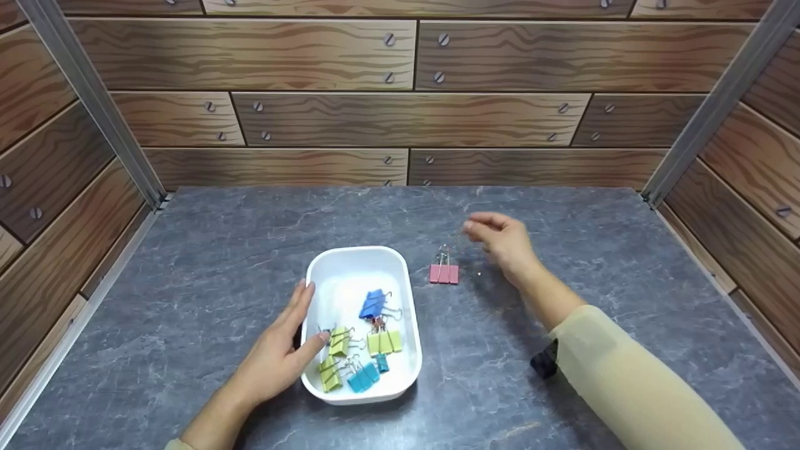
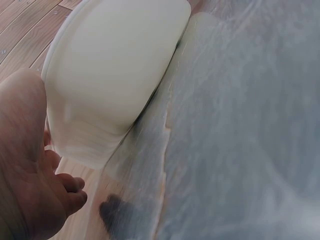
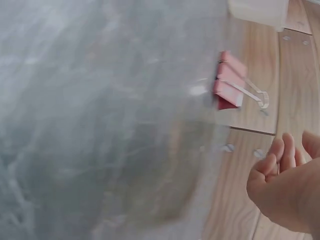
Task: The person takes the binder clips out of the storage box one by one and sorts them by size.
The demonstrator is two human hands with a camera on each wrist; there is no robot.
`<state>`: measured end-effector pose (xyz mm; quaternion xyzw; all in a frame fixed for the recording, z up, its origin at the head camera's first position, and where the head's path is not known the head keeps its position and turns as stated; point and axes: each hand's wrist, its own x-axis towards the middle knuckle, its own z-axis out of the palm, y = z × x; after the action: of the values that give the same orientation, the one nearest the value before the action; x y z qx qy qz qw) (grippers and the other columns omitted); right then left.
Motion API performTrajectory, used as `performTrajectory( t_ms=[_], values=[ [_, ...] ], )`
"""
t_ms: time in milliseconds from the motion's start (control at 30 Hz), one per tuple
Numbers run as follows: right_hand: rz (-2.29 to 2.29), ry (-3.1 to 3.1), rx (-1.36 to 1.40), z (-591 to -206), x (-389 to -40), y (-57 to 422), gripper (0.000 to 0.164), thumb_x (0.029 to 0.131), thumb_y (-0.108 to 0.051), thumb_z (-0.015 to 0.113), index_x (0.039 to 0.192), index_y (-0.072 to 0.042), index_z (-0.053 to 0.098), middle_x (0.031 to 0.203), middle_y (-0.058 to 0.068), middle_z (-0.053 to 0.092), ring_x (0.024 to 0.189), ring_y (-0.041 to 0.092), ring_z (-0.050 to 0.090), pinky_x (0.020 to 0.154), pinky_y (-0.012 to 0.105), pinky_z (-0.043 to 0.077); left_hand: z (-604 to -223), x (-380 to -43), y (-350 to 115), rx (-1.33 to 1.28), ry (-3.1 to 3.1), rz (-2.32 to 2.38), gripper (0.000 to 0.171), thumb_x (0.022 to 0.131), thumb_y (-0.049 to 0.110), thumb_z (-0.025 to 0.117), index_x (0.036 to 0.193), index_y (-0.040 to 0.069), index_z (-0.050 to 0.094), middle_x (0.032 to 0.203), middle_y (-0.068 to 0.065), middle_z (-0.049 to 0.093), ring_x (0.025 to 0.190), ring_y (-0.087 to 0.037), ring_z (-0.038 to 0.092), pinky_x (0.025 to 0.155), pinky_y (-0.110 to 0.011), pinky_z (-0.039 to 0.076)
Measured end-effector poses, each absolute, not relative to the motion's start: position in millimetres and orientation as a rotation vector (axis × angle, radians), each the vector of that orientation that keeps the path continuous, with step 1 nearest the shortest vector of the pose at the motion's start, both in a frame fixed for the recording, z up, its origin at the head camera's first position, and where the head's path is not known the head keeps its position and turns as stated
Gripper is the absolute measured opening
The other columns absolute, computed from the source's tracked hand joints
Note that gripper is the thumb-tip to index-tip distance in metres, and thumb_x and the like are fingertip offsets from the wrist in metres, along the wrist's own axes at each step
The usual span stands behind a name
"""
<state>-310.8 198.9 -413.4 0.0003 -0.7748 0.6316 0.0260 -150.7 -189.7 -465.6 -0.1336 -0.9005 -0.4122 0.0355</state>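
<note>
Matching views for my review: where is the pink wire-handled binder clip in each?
Head: pink wire-handled binder clip, right of centre.
Left wrist: not visible.
Right wrist: upper right.
Shared landmark: the white rounded-rectangular plastic tray, at least partly visible in all three.

A pink clip [image 3: 231,81] is near the grip [image 3: 287,182].

White tray [image 2: 115,70] partly outside both wrist views

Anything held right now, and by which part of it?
Left grip holds the white tub by its left rim. Right grip holds nothing visible.
</note>
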Motion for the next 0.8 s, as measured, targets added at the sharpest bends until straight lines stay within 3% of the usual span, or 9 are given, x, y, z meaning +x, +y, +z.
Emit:
performTrajectory(
  t_ms=[233,400,667,800],
  values=[
    [2.015,-2.275,0.097,-389.8,-303.1,189.2,0.029,0.101,-0.021,0.076,0.125,-0.004,0.074,0.095,-0.005,0.078,0.092,0.014,0.072,0.079,0.029,0.052,-467.0,-151.5,-190.1,-0.411,-2.770,-1.259,0.083,0.105,0.040,0.066,0.171,0.015,0.023,0.176,-0.014,0.015,0.158,-0.038,0.023,0.124,-0.062,0.024],
    [2.085,-2.236,0.260,-380.8,-291.1,169.8,0.022,0.100,-0.011,0.076,0.121,-0.004,0.075,0.093,-0.002,0.079,0.087,0.014,0.072,0.076,0.027,0.054,-466.4,-151.8,-190.2,-0.419,-2.768,-1.260,0.083,0.105,0.041,0.066,0.171,0.014,0.023,0.176,-0.014,0.015,0.158,-0.037,0.023,0.124,-0.062,0.024],
    [2.102,-2.383,0.581,-383.8,-262.2,135.7,0.026,0.095,-0.010,0.080,0.120,-0.004,0.076,0.102,0.009,0.078,0.091,0.021,0.072,0.079,0.030,0.059,-466.1,-150.5,-189.7,-0.423,-2.748,-1.262,0.082,0.105,0.037,0.066,0.170,0.013,0.024,0.176,-0.014,0.015,0.158,-0.036,0.022,0.124,-0.061,0.025],
    [2.121,-2.476,0.701,-390.1,-248.4,121.4,0.026,0.094,-0.011,0.081,0.119,-0.004,0.077,0.106,0.011,0.077,0.097,0.028,0.072,0.089,0.040,0.061,-466.4,-150.3,-189.2,-0.417,-2.748,-1.261,0.082,0.104,0.036,0.067,0.170,0.013,0.024,0.176,-0.014,0.015,0.158,-0.036,0.022,0.124,-0.061,0.024]
  ],
)
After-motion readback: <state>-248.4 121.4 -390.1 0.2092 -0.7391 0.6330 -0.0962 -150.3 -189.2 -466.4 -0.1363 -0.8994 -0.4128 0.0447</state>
